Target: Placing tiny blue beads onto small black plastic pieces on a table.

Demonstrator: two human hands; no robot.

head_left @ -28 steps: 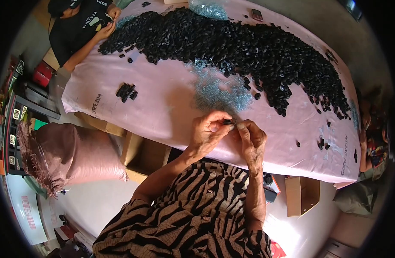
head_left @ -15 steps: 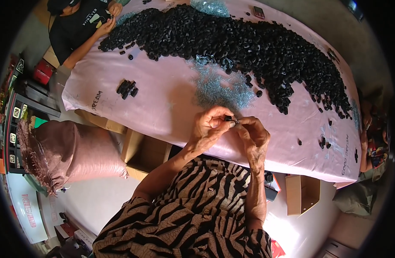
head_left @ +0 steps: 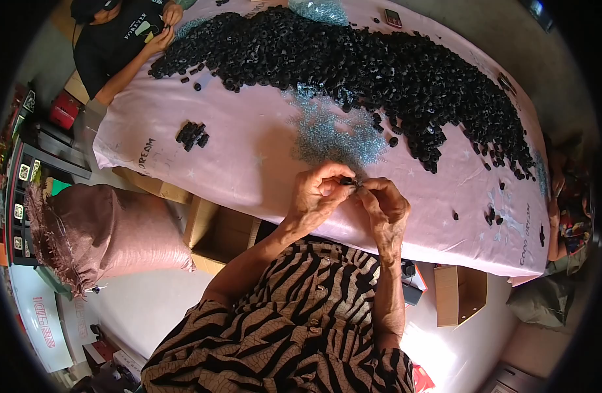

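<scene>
Over the near edge of the table my two hands meet, fingertips almost touching. My left hand (head_left: 319,192) pinches a small black ribbed plastic part (head_left: 347,181) between thumb and fingers. Against its end, my right hand (head_left: 386,203) is closed in a pinch on a small silvery piece (head_left: 358,184), too small to make out fully. Just beyond my hands lies a loose heap of fine bluish-silver coils (head_left: 340,134), like small springs. Behind it stretches a long pile of black plastic parts (head_left: 373,62).
A pink cloth (head_left: 242,144) covers the table, with a small cluster of black parts (head_left: 192,135) at left. A co-worker (head_left: 121,46) works at far left, another person (head_left: 566,203) at right. A stuffed sack (head_left: 124,229) and open cardboard boxes (head_left: 461,295) stand below.
My hands stay together with only slight finger movement around the small parts. The whole view has shifted very slightly.
</scene>
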